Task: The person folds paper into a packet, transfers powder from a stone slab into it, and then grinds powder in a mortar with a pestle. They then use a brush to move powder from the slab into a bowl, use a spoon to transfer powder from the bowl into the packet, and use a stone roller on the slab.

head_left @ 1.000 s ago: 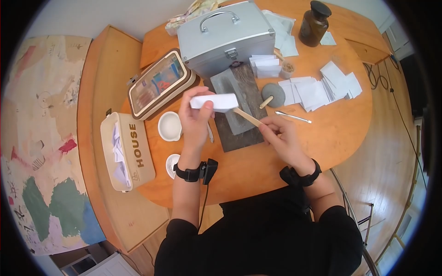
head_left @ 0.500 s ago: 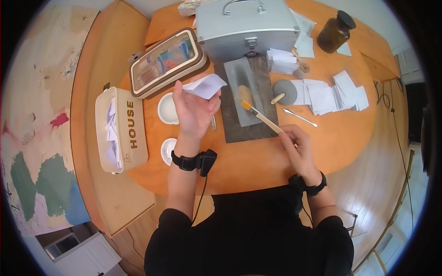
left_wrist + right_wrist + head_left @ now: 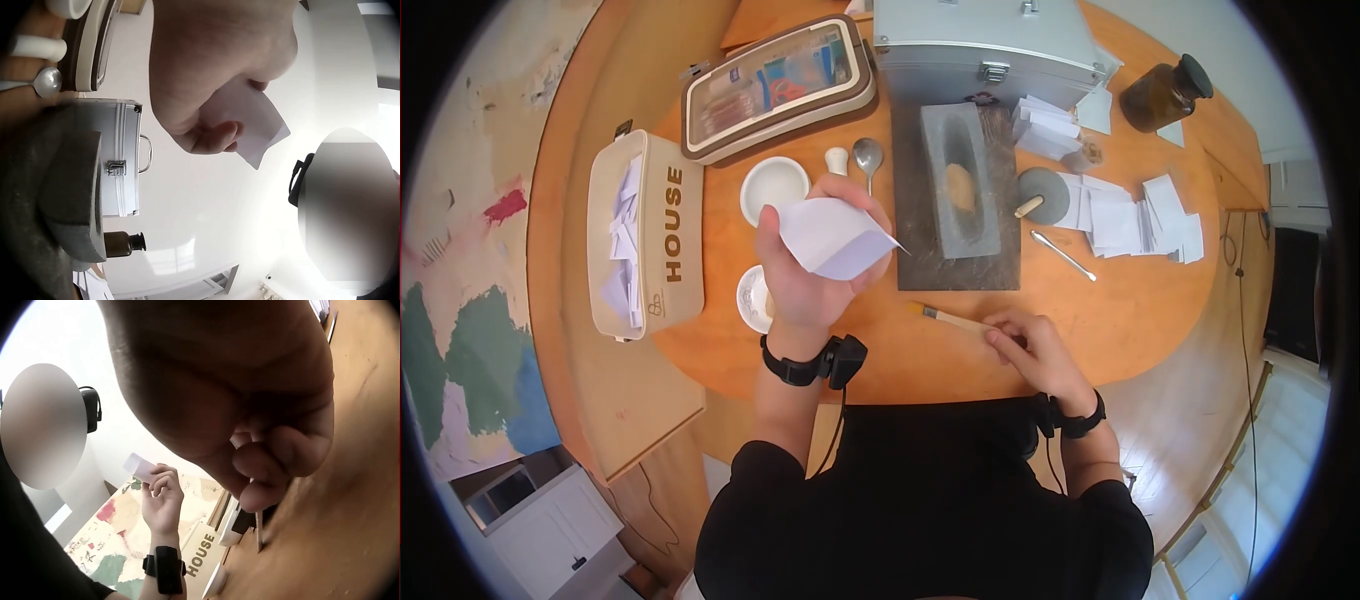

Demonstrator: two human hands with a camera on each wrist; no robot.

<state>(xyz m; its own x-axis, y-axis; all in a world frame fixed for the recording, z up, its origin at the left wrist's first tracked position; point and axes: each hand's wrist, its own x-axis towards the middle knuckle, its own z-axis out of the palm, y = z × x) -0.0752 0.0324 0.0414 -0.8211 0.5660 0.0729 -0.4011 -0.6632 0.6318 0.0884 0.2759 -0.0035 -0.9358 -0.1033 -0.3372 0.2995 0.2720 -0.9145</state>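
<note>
My left hand grips an open white paper packet, thumb on one side and fingers curled round the other. In the left wrist view, the packet's folded edge sticks out past the fingers. My right hand pinches the wooden handle of a flat brush low over the table's near side, its yellowish bristles toward the left. Farther back, a grey stone grinding trough stands on a dark slab with a tan heap inside it.
Right of the slab are a stone wheel with a wooden handle, a metal spatula and paper packets. On the left are a white mortar, a spoon and a HOUSE bin. A silver case stands behind.
The brush has moved from beside the packet, past the trough, down to the table's near side. My left hand has turned the packet so its opening faces up. The head view has shifted.
</note>
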